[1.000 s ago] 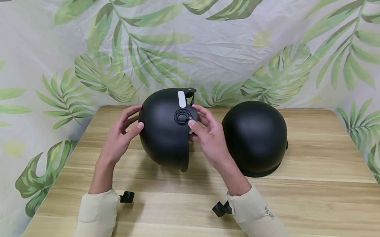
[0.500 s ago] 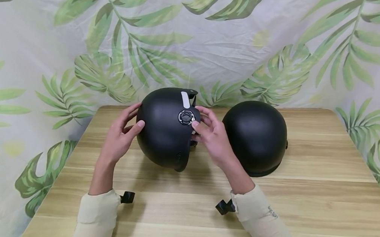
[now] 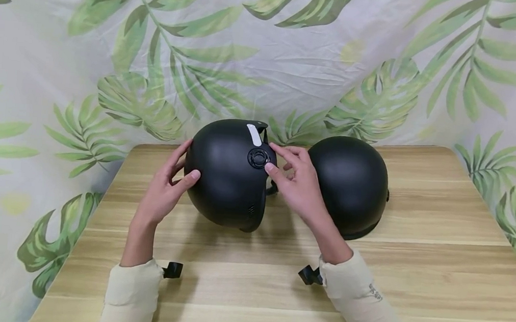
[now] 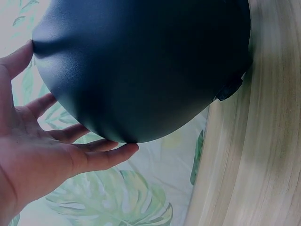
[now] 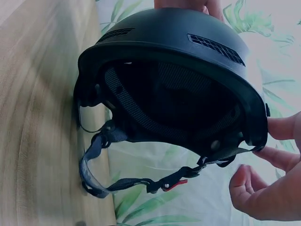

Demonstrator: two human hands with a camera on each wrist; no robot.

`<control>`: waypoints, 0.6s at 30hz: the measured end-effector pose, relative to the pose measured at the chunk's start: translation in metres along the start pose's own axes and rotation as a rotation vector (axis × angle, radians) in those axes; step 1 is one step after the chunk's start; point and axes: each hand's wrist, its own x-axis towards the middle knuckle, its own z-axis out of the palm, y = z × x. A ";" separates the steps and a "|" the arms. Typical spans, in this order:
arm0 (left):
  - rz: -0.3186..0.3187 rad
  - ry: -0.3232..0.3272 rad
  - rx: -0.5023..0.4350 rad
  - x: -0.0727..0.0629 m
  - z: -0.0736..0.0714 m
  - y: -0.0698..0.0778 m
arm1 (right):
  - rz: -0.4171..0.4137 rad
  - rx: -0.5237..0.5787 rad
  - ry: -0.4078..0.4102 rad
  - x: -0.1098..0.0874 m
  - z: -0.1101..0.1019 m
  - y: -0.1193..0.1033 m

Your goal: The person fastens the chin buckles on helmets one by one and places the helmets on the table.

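A black helmet (image 3: 224,178) is tipped on its side near the middle of the table, a round dial (image 3: 259,158) and a white strip (image 3: 254,135) facing up. My left hand (image 3: 163,193) holds its crown with spread fingertips and thumb; the palm stands off the shell in the left wrist view. At the side rim, my right hand (image 3: 299,185) grips with the thumb by the dial and fingers behind the edge. The right wrist view shows the padded inside, and a buckled chin strap (image 5: 127,184) with a red tab hanging there.
A second black helmet (image 3: 347,186) sits crown up to the right, close behind my right hand. The wooden table (image 3: 236,302) meets a leaf-print cloth (image 3: 293,72) at the back. Black camera mounts (image 3: 173,270) stick out from both sleeves.
The held helmet has shifted slightly right and turned a little, its dial moving right. My right hand has moved right with the rim. My left hand keeps its hold on the crown.
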 end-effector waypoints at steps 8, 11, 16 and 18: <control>0.016 0.029 0.034 -0.002 0.002 0.002 | 0.004 0.079 0.000 -0.003 0.005 -0.002; 0.033 0.050 0.043 -0.004 0.001 0.004 | 0.031 0.082 -0.023 -0.003 0.006 -0.001; 0.061 0.091 0.102 -0.005 0.000 0.006 | 0.100 0.112 -0.088 0.000 0.006 0.004; 0.068 0.097 0.121 -0.004 0.000 0.005 | 0.119 0.119 -0.103 0.001 0.004 0.005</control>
